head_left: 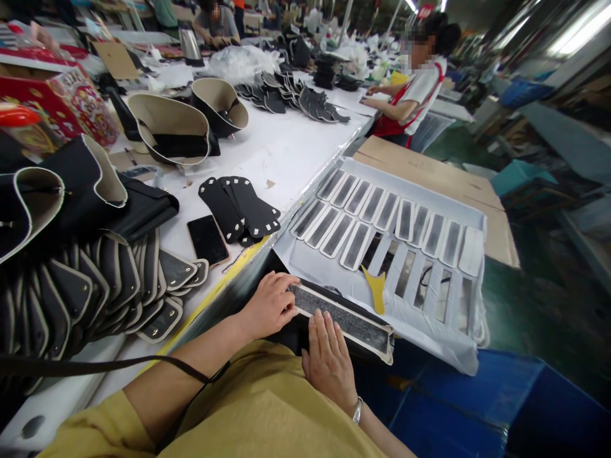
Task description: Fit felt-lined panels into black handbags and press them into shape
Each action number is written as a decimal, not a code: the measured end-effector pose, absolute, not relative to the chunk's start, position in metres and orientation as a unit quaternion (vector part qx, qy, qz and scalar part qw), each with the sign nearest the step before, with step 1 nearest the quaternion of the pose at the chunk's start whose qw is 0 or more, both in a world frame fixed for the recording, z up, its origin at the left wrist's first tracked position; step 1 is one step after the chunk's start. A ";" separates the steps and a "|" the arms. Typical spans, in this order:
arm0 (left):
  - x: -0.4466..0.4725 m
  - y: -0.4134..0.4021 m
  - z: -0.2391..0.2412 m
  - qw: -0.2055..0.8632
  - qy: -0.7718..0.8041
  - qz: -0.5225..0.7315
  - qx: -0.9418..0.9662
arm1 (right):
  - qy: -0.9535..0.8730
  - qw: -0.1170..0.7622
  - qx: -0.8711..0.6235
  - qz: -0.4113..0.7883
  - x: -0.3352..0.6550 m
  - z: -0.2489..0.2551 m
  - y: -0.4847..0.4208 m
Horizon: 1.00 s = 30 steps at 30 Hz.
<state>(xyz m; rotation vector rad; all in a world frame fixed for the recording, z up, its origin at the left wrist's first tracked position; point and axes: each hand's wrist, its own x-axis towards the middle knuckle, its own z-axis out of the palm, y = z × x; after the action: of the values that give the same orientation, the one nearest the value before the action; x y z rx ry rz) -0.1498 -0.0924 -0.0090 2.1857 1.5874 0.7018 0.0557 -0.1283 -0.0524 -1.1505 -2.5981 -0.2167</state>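
Observation:
A long dark grey panel with a pale border lies at the table's front edge, close to my body. My left hand has its fingers bent over the panel's left end, with the thumb near the side facing me. Flat on the middle of the same panel rests my right hand, its fingers stretched out and holding nothing. A bracelet circles that wrist. Just beyond the panel, a yellow forked plastic piece lies on a cloth-covered slotted tray. Rows of grey strips with white borders lie on this tray.
Left of my hands are a phone, black bone-shaped pieces and overlapping grey flaps. Black bag bodies stand farther back. Cardboard sits beyond the tray, a blue bin below. Another person works across the table.

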 end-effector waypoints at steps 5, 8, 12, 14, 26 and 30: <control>-0.174 -0.097 -0.017 0.211 0.547 0.291 0.756 | -0.905 0.138 -0.395 -0.081 0.047 -0.054 -0.125; -0.182 -0.097 -0.022 0.230 0.521 0.288 0.770 | -0.906 0.139 -0.391 -0.085 0.042 -0.054 -0.124; -0.180 -0.094 -0.026 0.230 0.518 0.317 0.760 | -0.910 0.132 -0.383 -0.090 0.036 -0.054 -0.123; -0.176 -0.093 -0.026 0.232 0.518 0.331 0.753 | -0.913 0.127 -0.376 -0.095 0.033 -0.053 -0.122; -0.169 -0.093 -0.030 0.268 0.531 0.378 0.709 | -0.924 0.109 -0.359 -0.078 0.012 -0.052 -0.112; -0.168 -0.095 -0.033 0.258 0.539 0.381 0.706 | -0.923 0.115 -0.361 -0.063 0.005 -0.052 -0.110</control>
<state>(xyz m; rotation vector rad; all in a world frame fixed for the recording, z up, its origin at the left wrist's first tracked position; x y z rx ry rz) -0.1681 -0.0954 -0.0327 1.9143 1.4610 1.0333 0.0053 -0.1095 -0.0522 -1.0576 -2.7068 -0.1839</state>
